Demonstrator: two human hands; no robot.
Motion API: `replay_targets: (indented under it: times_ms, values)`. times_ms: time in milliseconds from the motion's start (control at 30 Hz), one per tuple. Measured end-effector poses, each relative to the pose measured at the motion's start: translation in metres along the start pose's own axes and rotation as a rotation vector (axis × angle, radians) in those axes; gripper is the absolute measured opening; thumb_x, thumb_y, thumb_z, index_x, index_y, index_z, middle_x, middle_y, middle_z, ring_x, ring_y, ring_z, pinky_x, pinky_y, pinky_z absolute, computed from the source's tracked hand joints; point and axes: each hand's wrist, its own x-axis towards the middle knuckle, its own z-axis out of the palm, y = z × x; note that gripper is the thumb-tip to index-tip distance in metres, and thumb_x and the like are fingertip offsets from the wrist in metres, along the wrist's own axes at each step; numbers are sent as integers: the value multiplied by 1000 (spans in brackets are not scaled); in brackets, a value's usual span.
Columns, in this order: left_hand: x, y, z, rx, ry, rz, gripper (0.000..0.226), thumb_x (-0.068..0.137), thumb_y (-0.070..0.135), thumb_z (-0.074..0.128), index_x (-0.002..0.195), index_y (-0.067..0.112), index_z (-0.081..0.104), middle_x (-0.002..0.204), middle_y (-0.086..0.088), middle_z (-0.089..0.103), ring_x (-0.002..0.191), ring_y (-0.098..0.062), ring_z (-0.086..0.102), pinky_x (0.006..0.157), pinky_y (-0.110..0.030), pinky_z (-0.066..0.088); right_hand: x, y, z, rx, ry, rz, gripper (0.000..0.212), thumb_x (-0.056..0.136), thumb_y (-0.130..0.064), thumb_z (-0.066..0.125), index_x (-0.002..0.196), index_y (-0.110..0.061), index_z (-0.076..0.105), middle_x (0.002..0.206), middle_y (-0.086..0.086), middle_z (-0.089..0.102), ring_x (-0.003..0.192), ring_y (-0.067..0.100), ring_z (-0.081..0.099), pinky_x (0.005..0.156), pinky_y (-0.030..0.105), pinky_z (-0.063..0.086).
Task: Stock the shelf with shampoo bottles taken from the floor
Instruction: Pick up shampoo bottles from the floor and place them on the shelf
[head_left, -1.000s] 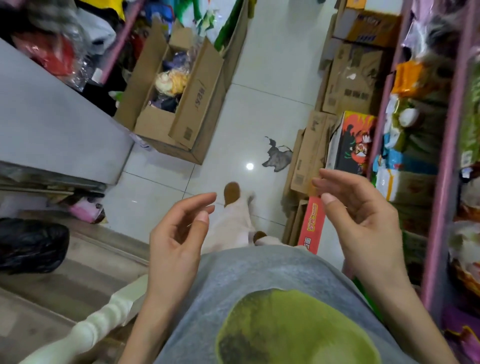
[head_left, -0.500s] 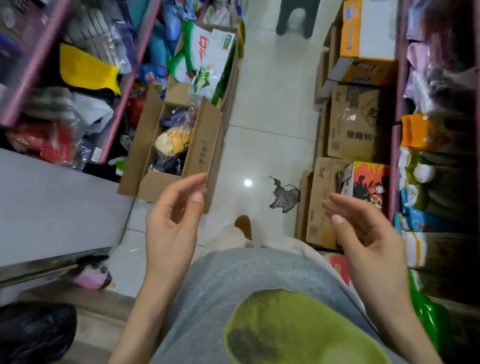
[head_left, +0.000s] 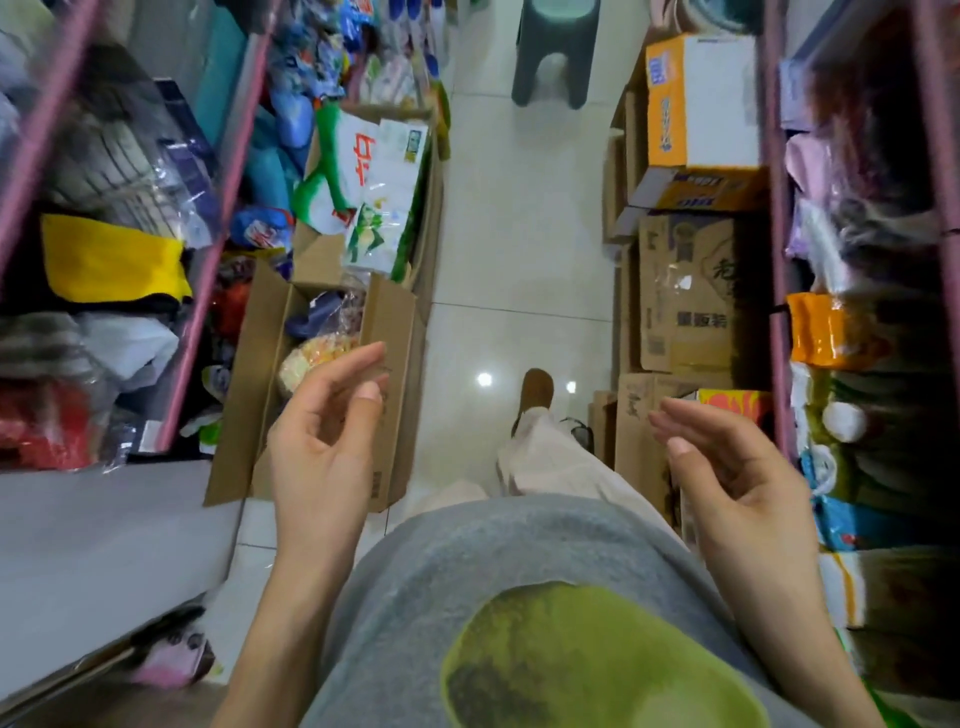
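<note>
grey shirt (head_left: 519, 561), brown shoe (head_left: 537, 387), yellow cloth (head_left: 111, 260)

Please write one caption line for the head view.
Both empty hands, left hand and right hand, hover above the white tiled floor between cardboard boxes.

Head view, downward over aisle floor (head_left: 519, 249)

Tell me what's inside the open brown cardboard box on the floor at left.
The open brown cardboard box holds clear bags of yellowish goods and dark blue items; deeper contents are covered.
</note>
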Motion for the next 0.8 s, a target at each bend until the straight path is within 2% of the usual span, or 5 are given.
replay_targets:
  times_ms: [100,200,533,800]
  values:
    - [39,11,25,7,23,-13,31,92,8,52,112,27,66,115,5,67,109,-14,63,96,-43,49,54,-14,-3,-1,-2,-14,33,90,-4,54,106,-32,64,103,-15,70,101,-4,64,81,5,46]
    - [77,24,50,22,26,-25,31,94,4,51,113,23,65,116,5,67,109,-13,63,96,-43,49,108,-30,-9,-6,3,-25,31,91,-3,55,110,-26,64,105,-13,70,101,-4,63,79,4,46]
    - [171,52,112,-19,134,-64,29,94,2,52,117,16,64,116,-1,67,108,-16,64,97,-44,49,259,-85,-7,-12,-49,-71,27,93,-6,55,114,-21,64,107,-9,70,104,1,64,88,15,50]
    - [261,72,138,-52,141,-50,28,93,8,54,109,28,66,113,3,69,108,-18,64,97,-47,48,348,-117,22,-7,-37,-68,27,92,-4,55,114,-18,64,107,-7,71,105,3,65,93,21,50]
